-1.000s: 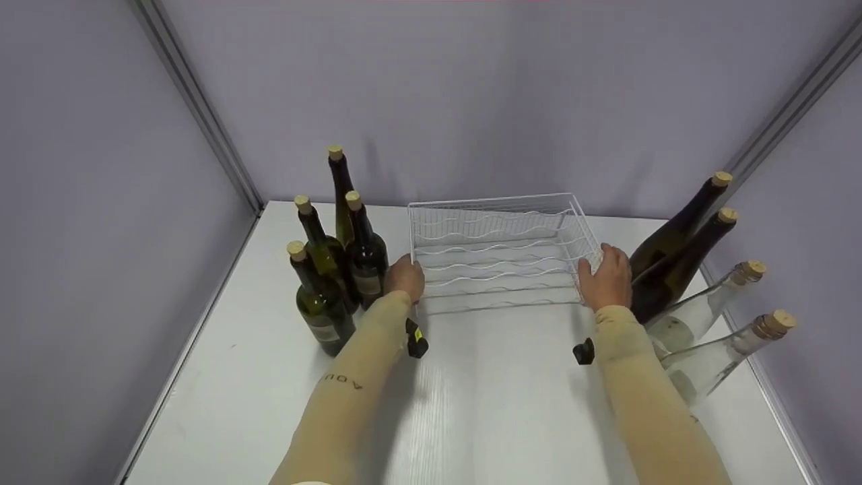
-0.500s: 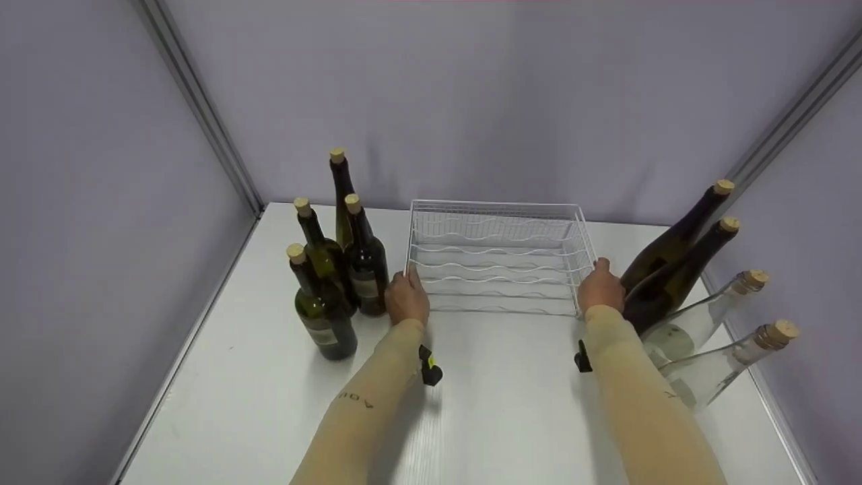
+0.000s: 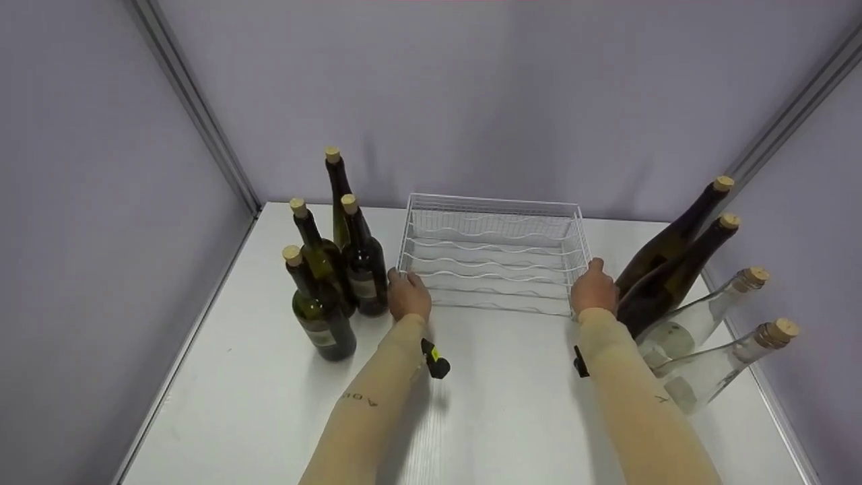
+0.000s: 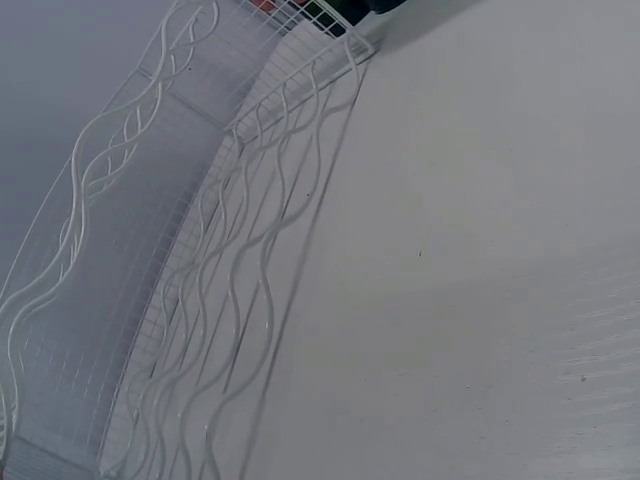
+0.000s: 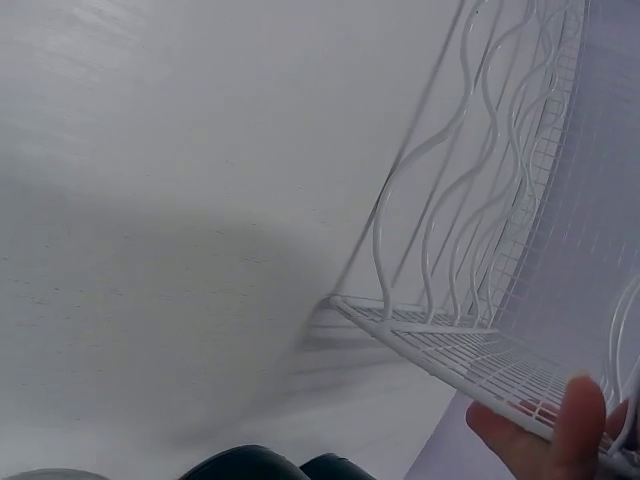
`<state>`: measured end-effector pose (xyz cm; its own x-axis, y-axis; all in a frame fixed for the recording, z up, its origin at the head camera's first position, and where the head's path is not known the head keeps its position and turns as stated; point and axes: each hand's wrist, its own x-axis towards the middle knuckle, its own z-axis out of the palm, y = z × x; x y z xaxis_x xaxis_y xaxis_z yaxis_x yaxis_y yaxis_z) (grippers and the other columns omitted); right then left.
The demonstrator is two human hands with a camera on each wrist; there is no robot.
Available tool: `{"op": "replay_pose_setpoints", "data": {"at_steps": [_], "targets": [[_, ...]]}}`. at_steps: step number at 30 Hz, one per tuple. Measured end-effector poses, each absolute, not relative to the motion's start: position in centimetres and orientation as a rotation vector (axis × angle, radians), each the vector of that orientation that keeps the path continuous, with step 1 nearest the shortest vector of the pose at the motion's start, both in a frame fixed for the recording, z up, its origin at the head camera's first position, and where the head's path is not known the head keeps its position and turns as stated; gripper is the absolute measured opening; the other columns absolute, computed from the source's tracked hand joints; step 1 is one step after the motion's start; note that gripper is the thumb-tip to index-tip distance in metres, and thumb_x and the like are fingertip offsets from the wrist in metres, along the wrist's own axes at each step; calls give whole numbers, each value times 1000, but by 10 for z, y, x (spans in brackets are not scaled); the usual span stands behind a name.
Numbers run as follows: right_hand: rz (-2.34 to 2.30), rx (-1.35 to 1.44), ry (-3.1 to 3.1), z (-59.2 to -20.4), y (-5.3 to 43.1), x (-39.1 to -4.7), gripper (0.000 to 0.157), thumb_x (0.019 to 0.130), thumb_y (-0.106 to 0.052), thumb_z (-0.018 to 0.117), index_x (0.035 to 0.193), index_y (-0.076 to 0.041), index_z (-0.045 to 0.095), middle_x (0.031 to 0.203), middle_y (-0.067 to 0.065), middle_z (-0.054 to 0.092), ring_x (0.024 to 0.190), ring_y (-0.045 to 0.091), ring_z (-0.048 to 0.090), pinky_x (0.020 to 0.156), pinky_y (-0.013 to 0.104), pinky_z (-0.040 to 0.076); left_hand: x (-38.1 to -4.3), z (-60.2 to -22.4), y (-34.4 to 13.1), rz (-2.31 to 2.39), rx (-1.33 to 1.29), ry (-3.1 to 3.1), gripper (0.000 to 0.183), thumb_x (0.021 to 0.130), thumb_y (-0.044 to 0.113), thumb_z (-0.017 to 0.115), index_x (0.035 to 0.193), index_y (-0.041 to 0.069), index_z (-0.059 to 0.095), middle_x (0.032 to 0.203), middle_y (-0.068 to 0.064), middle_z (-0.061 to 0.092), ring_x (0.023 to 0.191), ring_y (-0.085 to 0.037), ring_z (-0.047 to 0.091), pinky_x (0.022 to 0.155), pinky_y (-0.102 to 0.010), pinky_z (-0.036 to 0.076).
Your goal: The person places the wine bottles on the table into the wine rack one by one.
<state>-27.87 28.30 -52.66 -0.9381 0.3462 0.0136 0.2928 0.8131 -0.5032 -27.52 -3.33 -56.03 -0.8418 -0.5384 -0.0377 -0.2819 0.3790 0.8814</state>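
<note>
A white wire wine rack (image 3: pixel 491 256) with wavy bars stands near the back wall. My left hand (image 3: pixel 409 296) grips its left side near the front. On the right side my right hand (image 3: pixel 595 289) holds the rack. The right wrist view shows that hand's thumb and fingers (image 5: pixel 578 425) pinching the rack's side edge. Wavy bars (image 4: pixel 240 270) of the rack fill part of the left wrist view, where the left hand's hold is mostly out of frame. A dark corked wine bottle (image 3: pixel 364 269) stands just left of my left hand.
Several dark corked bottles (image 3: pixel 322 323) stand upright left of the rack. On the right are two tall dark bottles (image 3: pixel 656 289) and two clear corked bottles (image 3: pixel 700 377), close to my right arm. Walls (image 3: pixel 465 101) enclose the white table (image 3: pixel 471 404) behind and at both sides.
The rack has turned slightly, its back right corner coming nearer to me. Both hands have shifted toward the front of its sides, the right hand drawing back a little. The bottles stay put.
</note>
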Motion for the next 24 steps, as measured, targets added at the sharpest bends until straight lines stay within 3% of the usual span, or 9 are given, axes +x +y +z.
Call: {"op": "replay_pose_setpoints", "data": {"at_steps": [9,24], "targets": [[736,-474,-2883,-528,281,-267,38,102,-12,30,135,5,35,102,35,61,86,50,62,70,58,49,-261,-561,-38,-1425,723,-2354,43,99,27,48,129,-4,52,113,-21,64,104,-39,61,87,-49,48],[696,-439,-2865,-537,276,-255,36,102,-13,32,132,5,38,97,35,62,79,48,64,65,58,49,-238,-570,-55,-1430,675,-2394,41,97,31,50,123,0,57,110,-18,66,100,-35,63,85,-49,49]]}}
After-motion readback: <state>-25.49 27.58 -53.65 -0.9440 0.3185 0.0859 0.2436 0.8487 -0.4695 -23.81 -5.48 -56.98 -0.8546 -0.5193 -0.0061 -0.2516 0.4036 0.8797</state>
